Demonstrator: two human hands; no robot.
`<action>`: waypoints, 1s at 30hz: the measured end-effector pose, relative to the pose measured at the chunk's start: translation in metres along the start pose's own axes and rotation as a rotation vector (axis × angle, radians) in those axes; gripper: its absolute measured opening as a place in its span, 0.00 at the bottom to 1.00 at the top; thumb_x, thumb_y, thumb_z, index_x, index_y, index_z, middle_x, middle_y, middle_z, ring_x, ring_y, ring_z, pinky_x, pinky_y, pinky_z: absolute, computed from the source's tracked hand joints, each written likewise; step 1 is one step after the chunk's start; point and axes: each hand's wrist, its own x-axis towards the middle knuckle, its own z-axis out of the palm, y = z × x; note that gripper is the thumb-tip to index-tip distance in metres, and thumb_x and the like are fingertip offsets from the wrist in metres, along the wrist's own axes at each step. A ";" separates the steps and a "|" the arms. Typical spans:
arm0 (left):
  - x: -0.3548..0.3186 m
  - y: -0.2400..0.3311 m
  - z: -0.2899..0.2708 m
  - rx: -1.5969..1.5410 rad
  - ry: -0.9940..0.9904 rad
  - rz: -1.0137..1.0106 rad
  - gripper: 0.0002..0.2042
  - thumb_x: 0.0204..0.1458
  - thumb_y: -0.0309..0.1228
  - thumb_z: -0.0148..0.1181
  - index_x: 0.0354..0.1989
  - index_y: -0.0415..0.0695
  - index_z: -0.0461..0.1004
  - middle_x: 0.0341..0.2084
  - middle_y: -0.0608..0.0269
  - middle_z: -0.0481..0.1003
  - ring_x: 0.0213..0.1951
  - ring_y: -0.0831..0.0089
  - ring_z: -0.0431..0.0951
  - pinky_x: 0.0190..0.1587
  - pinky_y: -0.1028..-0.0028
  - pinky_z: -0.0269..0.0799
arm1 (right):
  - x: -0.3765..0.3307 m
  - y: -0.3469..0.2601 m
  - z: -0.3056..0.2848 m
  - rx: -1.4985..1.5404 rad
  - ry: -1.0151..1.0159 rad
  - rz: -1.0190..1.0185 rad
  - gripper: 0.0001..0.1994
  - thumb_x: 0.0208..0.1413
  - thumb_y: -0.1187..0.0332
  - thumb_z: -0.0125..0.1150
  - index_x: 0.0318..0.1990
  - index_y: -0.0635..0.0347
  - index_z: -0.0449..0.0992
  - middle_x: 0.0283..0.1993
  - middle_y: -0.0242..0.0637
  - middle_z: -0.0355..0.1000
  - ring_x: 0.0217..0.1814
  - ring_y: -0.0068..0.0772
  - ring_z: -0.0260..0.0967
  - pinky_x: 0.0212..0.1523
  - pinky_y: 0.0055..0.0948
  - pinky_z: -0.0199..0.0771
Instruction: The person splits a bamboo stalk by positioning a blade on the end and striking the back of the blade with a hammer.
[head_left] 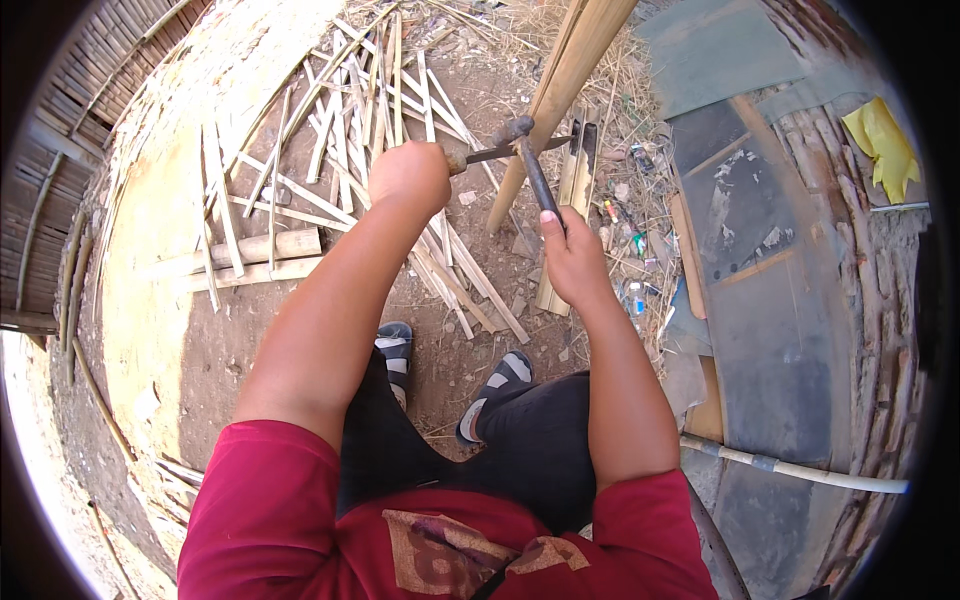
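Fingers wrapped round its handle, my left hand (pixel 410 178) grips a large knife. The dark knife blade (pixel 488 155) points right and crosses the upright bamboo pole (pixel 580 50), its tip showing past the pole's right side. A dark lengthwise line runs down the pole above the blade. My right hand (pixel 577 262) is closed on the lower handle of a hammer (pixel 541 180). The hammer head lies over the blade by the pole's left edge; whether they touch I cannot tell. The pole leans slightly, its foot on the dirt ahead of my feet.
Many split bamboo strips (pixel 345 120) lie heaped ahead and left, with whole bamboo lengths (pixel 270 245) nearer. Right of the pole are split bamboo pieces (pixel 577 185) and scattered litter (pixel 637 297). Dark sheets (pixel 770 370) and a yellow cloth (pixel 885 150) lie farther right. A woven wall (pixel 75 90) stands left.
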 end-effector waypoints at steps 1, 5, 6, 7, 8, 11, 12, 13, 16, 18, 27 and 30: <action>0.001 -0.009 0.010 -0.001 0.025 -0.009 0.11 0.57 0.31 0.59 0.45 0.44 0.83 0.42 0.52 0.84 0.45 0.54 0.85 0.48 0.58 0.82 | -0.002 -0.021 -0.008 0.038 0.014 0.039 0.20 0.73 0.51 0.48 0.47 0.61 0.72 0.27 0.47 0.74 0.31 0.51 0.75 0.35 0.44 0.72; -0.003 -0.003 0.000 -0.009 -0.010 0.014 0.12 0.57 0.32 0.59 0.45 0.45 0.83 0.42 0.51 0.84 0.45 0.54 0.85 0.48 0.59 0.82 | -0.008 -0.041 -0.028 0.275 0.197 -0.076 0.19 0.73 0.52 0.49 0.46 0.62 0.72 0.27 0.45 0.74 0.29 0.46 0.74 0.34 0.42 0.72; -0.004 -0.002 0.002 0.013 -0.028 0.028 0.11 0.57 0.32 0.59 0.45 0.45 0.83 0.42 0.51 0.84 0.45 0.54 0.85 0.48 0.59 0.82 | -0.010 -0.031 -0.018 0.164 0.122 -0.043 0.19 0.73 0.52 0.48 0.45 0.62 0.72 0.27 0.43 0.73 0.28 0.42 0.73 0.34 0.41 0.71; -0.002 0.003 0.002 0.032 -0.038 0.050 0.11 0.57 0.31 0.58 0.44 0.45 0.83 0.42 0.51 0.84 0.45 0.54 0.85 0.48 0.58 0.82 | -0.010 -0.018 -0.007 0.048 0.059 -0.014 0.19 0.73 0.53 0.48 0.45 0.62 0.72 0.26 0.42 0.72 0.28 0.39 0.71 0.33 0.40 0.71; -0.002 0.006 0.000 0.047 -0.046 0.066 0.11 0.57 0.31 0.58 0.44 0.45 0.83 0.42 0.50 0.84 0.45 0.54 0.85 0.47 0.58 0.82 | -0.009 -0.011 0.002 -0.071 -0.010 0.012 0.18 0.74 0.53 0.48 0.45 0.62 0.72 0.26 0.41 0.72 0.27 0.36 0.70 0.33 0.38 0.70; -0.011 0.004 0.000 0.002 -0.021 0.001 0.11 0.56 0.29 0.60 0.44 0.45 0.85 0.43 0.54 0.84 0.47 0.58 0.85 0.49 0.63 0.82 | -0.009 -0.014 -0.012 0.111 -0.069 0.049 0.19 0.73 0.53 0.49 0.44 0.63 0.72 0.25 0.37 0.69 0.26 0.30 0.66 0.32 0.38 0.69; -0.009 0.003 0.001 0.002 -0.022 -0.005 0.11 0.56 0.30 0.60 0.44 0.45 0.85 0.43 0.54 0.84 0.47 0.58 0.85 0.49 0.63 0.82 | -0.009 -0.018 -0.028 0.180 -0.094 0.051 0.19 0.73 0.53 0.49 0.44 0.64 0.72 0.25 0.36 0.69 0.26 0.30 0.66 0.32 0.38 0.70; -0.008 0.004 0.003 0.000 -0.033 0.001 0.11 0.56 0.30 0.60 0.45 0.45 0.85 0.44 0.54 0.84 0.47 0.58 0.85 0.49 0.63 0.81 | -0.013 -0.015 -0.051 0.328 -0.137 0.089 0.19 0.73 0.51 0.51 0.44 0.62 0.73 0.22 0.29 0.65 0.23 0.23 0.62 0.27 0.30 0.65; -0.010 -0.002 -0.003 -0.023 -0.051 -0.035 0.12 0.56 0.30 0.60 0.46 0.46 0.84 0.45 0.53 0.84 0.48 0.58 0.85 0.50 0.62 0.81 | -0.025 -0.031 -0.133 0.376 -0.217 0.262 0.18 0.73 0.51 0.50 0.44 0.57 0.73 0.20 0.21 0.58 0.18 0.13 0.51 0.18 0.20 0.52; -0.007 -0.005 -0.003 -0.032 -0.038 -0.035 0.12 0.56 0.33 0.60 0.45 0.46 0.84 0.44 0.52 0.84 0.47 0.56 0.85 0.50 0.60 0.81 | -0.021 -0.027 -0.148 0.324 -0.132 0.302 0.17 0.74 0.51 0.48 0.44 0.56 0.72 0.19 0.21 0.56 0.15 0.12 0.48 0.14 0.19 0.49; 0.005 0.002 0.007 0.008 0.005 0.005 0.13 0.58 0.38 0.59 0.44 0.46 0.83 0.39 0.52 0.84 0.43 0.55 0.85 0.47 0.57 0.81 | 0.044 0.070 -0.058 -0.073 0.126 0.155 0.21 0.73 0.51 0.47 0.53 0.62 0.73 0.30 0.46 0.72 0.32 0.45 0.70 0.39 0.42 0.70; 0.009 -0.004 0.012 -0.009 0.031 -0.021 0.12 0.58 0.37 0.59 0.44 0.46 0.83 0.38 0.51 0.84 0.43 0.54 0.85 0.47 0.57 0.81 | 0.049 0.072 -0.071 0.104 0.176 0.205 0.21 0.73 0.51 0.48 0.48 0.63 0.73 0.30 0.47 0.71 0.33 0.45 0.71 0.41 0.42 0.70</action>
